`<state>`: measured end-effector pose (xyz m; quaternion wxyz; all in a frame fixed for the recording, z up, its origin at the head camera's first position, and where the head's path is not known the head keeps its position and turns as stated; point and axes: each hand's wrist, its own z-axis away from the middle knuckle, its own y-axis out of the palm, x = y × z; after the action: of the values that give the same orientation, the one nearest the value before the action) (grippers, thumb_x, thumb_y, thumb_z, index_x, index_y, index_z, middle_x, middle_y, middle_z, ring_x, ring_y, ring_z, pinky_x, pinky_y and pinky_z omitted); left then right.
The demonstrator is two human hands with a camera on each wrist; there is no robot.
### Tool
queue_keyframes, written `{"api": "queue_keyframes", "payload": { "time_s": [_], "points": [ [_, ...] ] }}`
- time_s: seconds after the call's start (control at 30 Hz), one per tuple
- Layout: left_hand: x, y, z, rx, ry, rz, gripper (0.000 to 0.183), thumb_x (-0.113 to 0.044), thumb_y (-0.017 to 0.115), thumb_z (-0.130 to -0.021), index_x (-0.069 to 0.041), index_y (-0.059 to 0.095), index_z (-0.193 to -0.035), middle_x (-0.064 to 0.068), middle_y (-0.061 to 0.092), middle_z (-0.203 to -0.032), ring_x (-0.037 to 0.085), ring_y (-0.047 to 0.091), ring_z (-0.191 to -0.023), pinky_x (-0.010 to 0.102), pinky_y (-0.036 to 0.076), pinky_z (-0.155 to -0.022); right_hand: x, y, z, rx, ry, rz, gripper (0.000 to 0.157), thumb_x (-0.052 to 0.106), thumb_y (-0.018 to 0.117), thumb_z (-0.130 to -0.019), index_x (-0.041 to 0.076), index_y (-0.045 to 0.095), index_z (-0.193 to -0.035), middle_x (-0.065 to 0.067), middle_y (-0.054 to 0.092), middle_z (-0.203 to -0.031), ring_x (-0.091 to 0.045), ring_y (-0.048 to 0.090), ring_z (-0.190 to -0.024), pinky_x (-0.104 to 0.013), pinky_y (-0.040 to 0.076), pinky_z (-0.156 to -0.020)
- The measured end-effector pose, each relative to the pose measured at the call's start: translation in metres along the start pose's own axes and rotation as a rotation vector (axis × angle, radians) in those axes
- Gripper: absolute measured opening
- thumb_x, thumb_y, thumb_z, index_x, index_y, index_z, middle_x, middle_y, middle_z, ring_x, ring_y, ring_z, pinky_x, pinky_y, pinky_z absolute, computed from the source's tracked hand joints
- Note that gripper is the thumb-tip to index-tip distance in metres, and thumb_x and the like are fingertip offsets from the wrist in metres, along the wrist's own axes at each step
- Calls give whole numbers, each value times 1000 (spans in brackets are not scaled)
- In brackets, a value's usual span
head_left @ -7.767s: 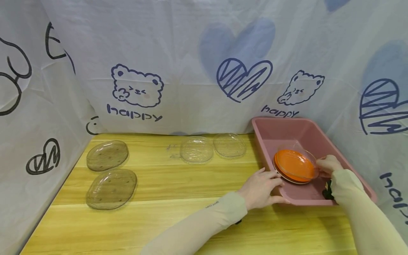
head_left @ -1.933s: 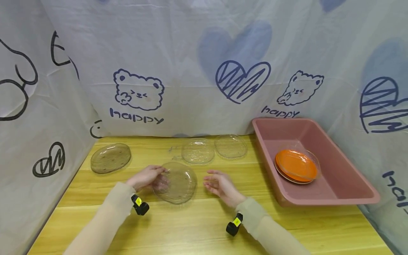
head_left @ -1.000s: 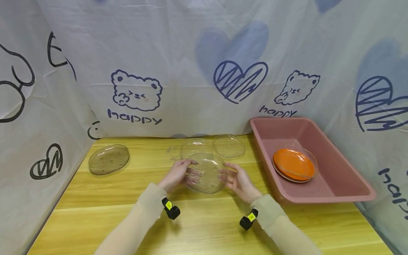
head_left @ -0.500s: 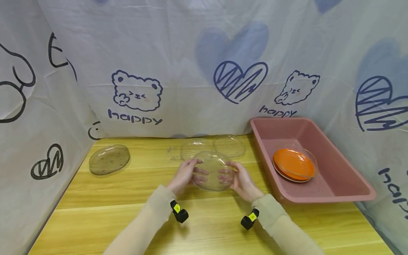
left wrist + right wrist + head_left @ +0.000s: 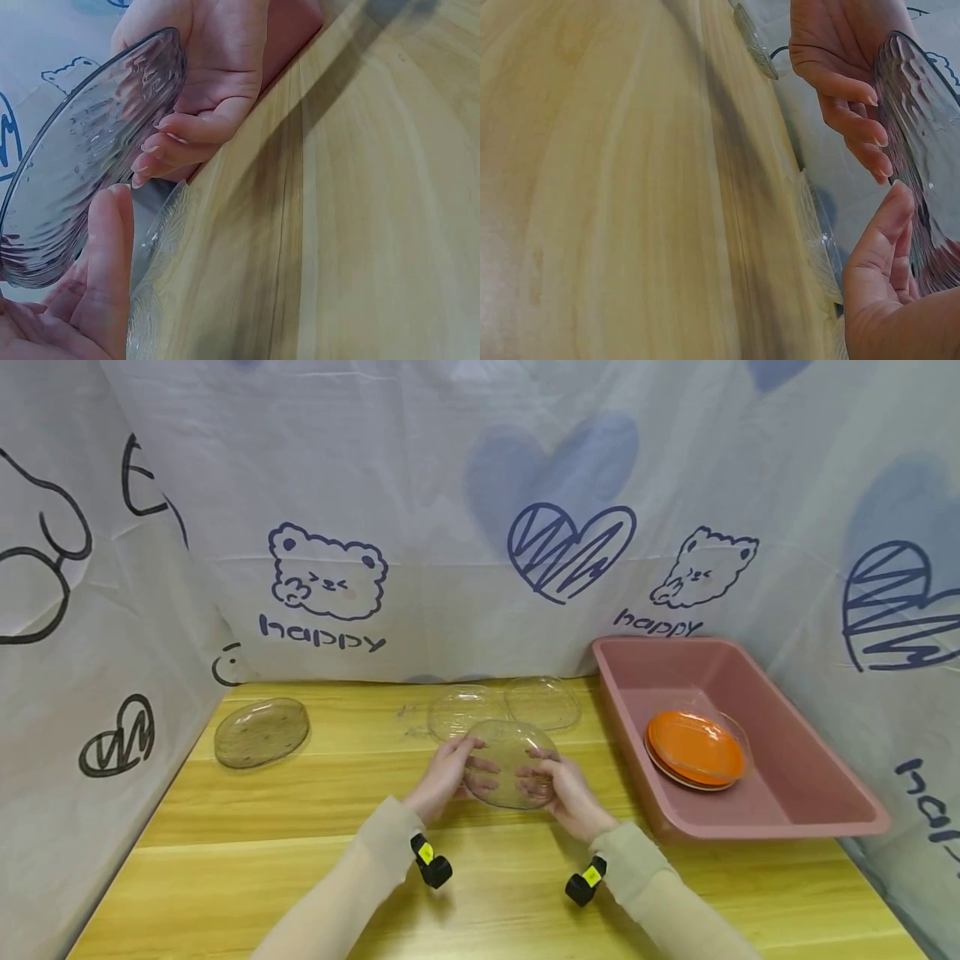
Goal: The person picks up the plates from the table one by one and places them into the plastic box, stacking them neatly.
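From my head, one camera looks forward and down, far enough back to take in the desk (image 5: 300,877), the cloth (image 5: 442,460) behind it and the whole tub (image 5: 795,781) on my right. The left wrist camera (image 5: 433,867) and right wrist camera (image 5: 581,887) look from close by, both turned sideways: the left view has desk at right and plate (image 5: 90,150) at left; the right view has desk at left, plate cut by the right edge. All three share the plate and my hands (image 5: 441,778).
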<state>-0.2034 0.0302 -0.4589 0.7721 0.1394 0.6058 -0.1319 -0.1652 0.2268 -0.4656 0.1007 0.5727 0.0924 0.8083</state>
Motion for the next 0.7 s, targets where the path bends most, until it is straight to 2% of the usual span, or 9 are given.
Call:
{"api": "queue_keyframes", "payload": {
  "time_s": [0.2,0.33,0.53,0.7],
  "points": [
    [6,-2,-3,-1,0,-38,46,-33,30,-111,-2,47,-140,25,71,-118,21,76,-79,39,64,-72,-2,1,-1,-27,-17,-29,32,2,40,-99,-1,42,-131,-1,68,-86,-8,68,-66,-18,52,-60],
    [11,-3,-2,-1,-13,-52,47,-33,28,-111,-2,47,-140,24,71,-119,22,76,-80,41,64,-76,-7,-1,1,-44,-19,-13,33,4,40,-99,-1,42,-132,-1,68,-85,-8,69,-68,-18,52,-61],
    [12,-6,-3,-33,-25,-41,51,-39,26,-111,-3,49,-138,19,72,-109,14,68,-65,34,63,-66,-6,-3,2,-74,-33,-9,36,4,41,-98,0,40,-133,0,68,-85,-7,67,-66,-17,49,-58],
    [11,-8,-5,-69,-8,-22,52,-42,26,-111,-3,49,-136,7,63,-95,12,65,-62,29,62,-59,1,-5,3,-111,-47,-1,36,7,38,-99,3,39,-135,0,66,-89,-6,68,-67,-17,47,-58]
  ]
}}
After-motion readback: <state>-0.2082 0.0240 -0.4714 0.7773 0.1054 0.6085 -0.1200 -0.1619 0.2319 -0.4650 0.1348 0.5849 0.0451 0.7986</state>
